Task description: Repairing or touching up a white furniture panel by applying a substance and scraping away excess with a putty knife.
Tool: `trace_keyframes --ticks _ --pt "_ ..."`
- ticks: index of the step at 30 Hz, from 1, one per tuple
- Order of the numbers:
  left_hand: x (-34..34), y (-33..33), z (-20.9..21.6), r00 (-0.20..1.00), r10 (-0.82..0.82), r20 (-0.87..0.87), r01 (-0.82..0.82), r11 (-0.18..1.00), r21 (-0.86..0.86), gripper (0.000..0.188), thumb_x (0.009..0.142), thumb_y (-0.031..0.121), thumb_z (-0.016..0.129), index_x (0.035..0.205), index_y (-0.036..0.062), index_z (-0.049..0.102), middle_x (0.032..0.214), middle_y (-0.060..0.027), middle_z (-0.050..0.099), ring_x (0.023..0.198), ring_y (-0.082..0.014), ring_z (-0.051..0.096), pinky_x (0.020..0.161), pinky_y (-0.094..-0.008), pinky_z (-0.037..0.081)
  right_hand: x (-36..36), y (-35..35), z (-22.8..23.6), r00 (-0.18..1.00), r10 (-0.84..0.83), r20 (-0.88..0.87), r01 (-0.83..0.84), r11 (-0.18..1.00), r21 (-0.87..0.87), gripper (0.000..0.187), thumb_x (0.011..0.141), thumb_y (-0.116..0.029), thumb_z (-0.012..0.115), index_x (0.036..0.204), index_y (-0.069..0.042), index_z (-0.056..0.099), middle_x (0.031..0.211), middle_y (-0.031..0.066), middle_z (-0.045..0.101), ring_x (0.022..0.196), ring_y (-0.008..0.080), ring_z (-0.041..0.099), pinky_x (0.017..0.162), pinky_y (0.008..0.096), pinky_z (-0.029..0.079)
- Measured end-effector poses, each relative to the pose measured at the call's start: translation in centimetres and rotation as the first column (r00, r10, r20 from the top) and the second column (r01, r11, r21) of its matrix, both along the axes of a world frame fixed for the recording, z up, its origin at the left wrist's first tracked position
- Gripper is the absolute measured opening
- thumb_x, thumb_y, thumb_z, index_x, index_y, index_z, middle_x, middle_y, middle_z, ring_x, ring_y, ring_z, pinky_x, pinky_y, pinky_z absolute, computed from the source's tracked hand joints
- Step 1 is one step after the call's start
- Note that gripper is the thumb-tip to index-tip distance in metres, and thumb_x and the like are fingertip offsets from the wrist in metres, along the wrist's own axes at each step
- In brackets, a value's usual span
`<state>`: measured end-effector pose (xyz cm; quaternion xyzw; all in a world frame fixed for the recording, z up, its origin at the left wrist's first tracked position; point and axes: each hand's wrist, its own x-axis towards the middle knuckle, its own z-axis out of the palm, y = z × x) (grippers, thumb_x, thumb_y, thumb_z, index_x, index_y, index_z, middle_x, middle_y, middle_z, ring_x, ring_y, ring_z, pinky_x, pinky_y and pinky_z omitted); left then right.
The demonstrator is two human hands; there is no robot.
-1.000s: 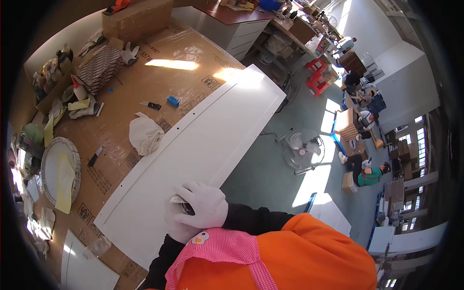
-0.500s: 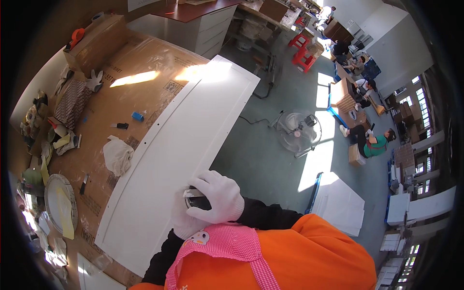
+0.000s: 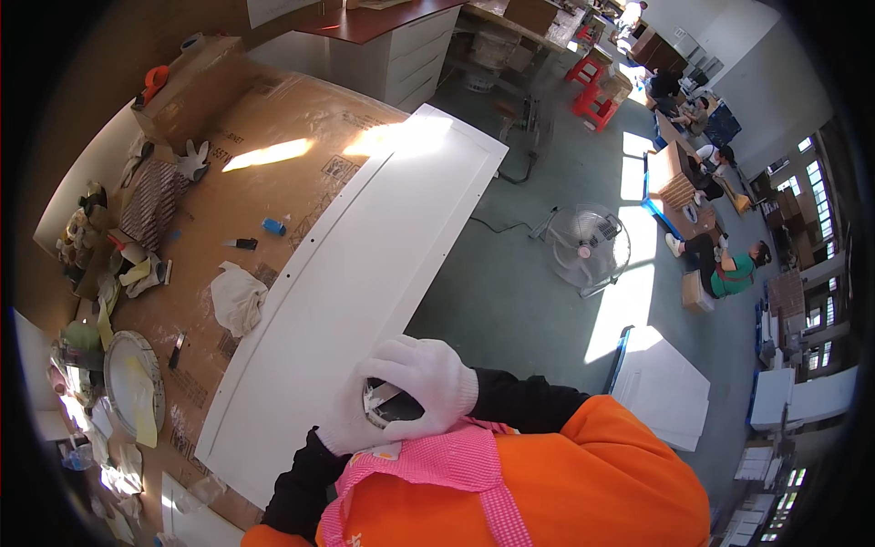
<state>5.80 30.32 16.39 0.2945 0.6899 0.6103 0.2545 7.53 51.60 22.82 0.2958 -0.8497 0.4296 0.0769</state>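
Note:
White gloves cover both hands, which are brought together close to the pink checked apron (image 3: pixel 447 465), over the near edge of a long white panel (image 3: pixel 310 310). Curled over the top, my right hand (image 3: pixel 424 378) closes around a dark thing with a pale edge (image 3: pixel 390 403). My left hand (image 3: pixel 344 421) grips from the other side, its fingers partly hidden behind the right. Only a small part of the held thing shows between the gloves, so its kind is unclear. Beside the panel lies a crumpled white cloth (image 3: pixel 239 299).
Cardboard (image 3: pixel 205 223) covers the table, with a small blue object (image 3: pixel 273 226), a black-handled tool (image 3: pixel 241 243), a knife (image 3: pixel 177 350) and a round tray (image 3: pixel 113 383). A floor fan (image 3: pixel 588 248), red stools (image 3: pixel 592 109) and stacked white panels (image 3: pixel 665 387) stand rightward. Several people sit beyond.
The view has shifted slightly, moving the whole scene rightward. My right hand's fingers have moved over the held thing, and a pale flat strip now shows between the gloves.

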Motion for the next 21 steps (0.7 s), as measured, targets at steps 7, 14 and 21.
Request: trace_keyframes --ticks 7,14,21 --pt "-2.0 -4.7 1.6 0.918 -0.144 -0.369 0.127 0.989 -0.07 0.094 0.057 0.037 0.101 0.133 0.006 0.056 0.132 -0.0145 0.059 0.12 -0.0302 0.062 0.101 -0.0426 0.051 -3.6 -4.1 0.9 0.967 0.228 -0.11 -0.236 0.97 -0.061 0.069 0.068 -0.048 0.082 0.121 -0.007 0.065 0.103 0.0114 0.065 0.086 0.0328 0.066 0.066 0.0388 0.054" --pt "2.0 -11.9 0.5 0.99 0.075 -0.123 -0.069 0.996 0.054 0.091 0.058 0.032 0.099 0.134 0.0063 0.056 0.131 -0.0147 0.058 0.122 -0.0329 0.061 0.103 -0.044 0.049 -7.0 -10.6 3.4 0.789 0.614 -0.034 -0.613 0.78 -0.125 0.069 0.07 -0.048 0.08 0.123 -0.008 0.061 0.106 0.0113 0.061 0.093 0.0347 0.061 0.07 0.0432 0.051" --pt "4.3 -16.4 -0.6 0.96 0.277 -0.043 -0.273 0.959 0.075 0.092 0.058 0.031 0.098 0.135 0.0062 0.054 0.131 -0.0146 0.058 0.122 -0.0328 0.06 0.104 -0.0442 0.048 -7.0 -18.4 3.6 0.55 0.835 -0.017 -0.815 0.532 -0.231 0.06 0.069 -0.049 0.08 0.112 -0.013 0.06 0.108 0.0103 0.059 0.098 0.0344 0.06 0.074 0.043 0.05"
